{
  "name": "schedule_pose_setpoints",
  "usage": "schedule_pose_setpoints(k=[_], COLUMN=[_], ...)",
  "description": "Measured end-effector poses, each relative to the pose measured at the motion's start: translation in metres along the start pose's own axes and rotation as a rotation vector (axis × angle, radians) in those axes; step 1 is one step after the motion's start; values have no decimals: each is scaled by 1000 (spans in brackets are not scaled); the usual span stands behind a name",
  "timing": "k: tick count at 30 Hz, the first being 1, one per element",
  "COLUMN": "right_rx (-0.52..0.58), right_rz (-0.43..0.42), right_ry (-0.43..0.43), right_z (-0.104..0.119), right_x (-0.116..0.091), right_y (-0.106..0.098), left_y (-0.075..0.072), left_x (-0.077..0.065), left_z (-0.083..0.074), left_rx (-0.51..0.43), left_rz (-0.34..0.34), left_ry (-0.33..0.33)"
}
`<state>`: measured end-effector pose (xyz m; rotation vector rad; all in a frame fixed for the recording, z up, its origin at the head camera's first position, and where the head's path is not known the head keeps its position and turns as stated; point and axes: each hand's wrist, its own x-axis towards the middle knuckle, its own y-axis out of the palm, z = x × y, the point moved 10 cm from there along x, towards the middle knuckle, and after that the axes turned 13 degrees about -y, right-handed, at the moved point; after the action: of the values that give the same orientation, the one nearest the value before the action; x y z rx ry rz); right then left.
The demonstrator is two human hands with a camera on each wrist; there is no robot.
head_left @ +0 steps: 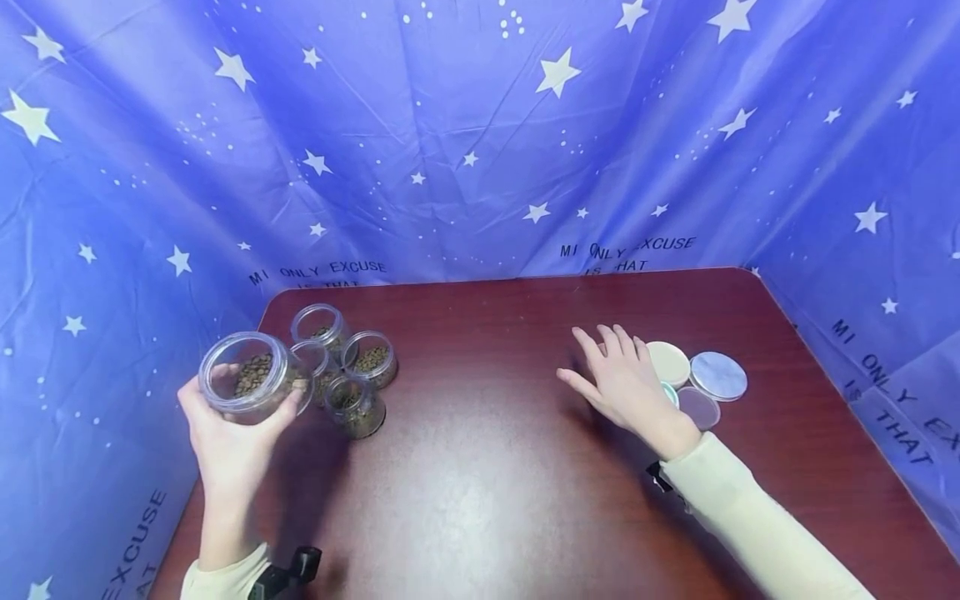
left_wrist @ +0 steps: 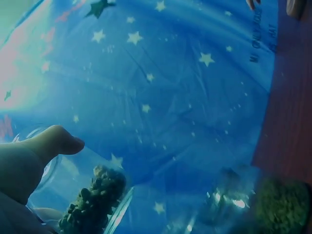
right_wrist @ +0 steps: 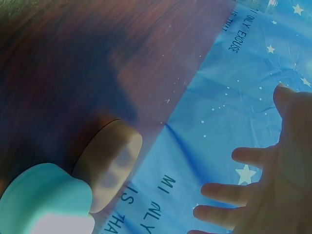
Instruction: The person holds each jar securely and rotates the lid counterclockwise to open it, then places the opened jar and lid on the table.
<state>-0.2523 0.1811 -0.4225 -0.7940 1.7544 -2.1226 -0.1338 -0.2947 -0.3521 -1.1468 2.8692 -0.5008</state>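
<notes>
My left hand grips a clear jar partly filled with brown pellets, raised above the table's left side. The jar is tilted; in the left wrist view the thumb presses its side and the pellets lie towards one end. Several smaller clear jars with pellets stand close by, lidless. My right hand, fingers spread and holding nothing, hovers over the round lids at the right. A cream lid, a pale blue lid and a dark lid show beside it; a teal lid is partly hidden.
The dark red wooden table has rounded corners. A blue curtain with white stars hangs behind it and on both sides. In the right wrist view a brown lid lies near the table's edge.
</notes>
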Motion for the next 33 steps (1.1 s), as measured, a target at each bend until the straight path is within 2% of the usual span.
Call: schedule_pose_setpoints(k=[5,9,14,19,24,33], right_rx=[5,20,46,72,89,111], right_rz=[20,27,20,28,36,73], right_ry=[8,14,16,19,36,59], right_z=[0,1,2,2,0,0], right_x=[1,0,0,1,-1,-4], right_y=[-1,-3,-5,-5,-4,0], left_y=[-7,-9,-4,3,11,26], left_x=[10,14,13,12,11,12], left_z=[29,52,73,91,107,136], left_rx=[92,103,52,19,50,-63], left_rz=[-28,-22,32,73,98,168], left_ry=[-96,-176,-261,-310,-335,-406])
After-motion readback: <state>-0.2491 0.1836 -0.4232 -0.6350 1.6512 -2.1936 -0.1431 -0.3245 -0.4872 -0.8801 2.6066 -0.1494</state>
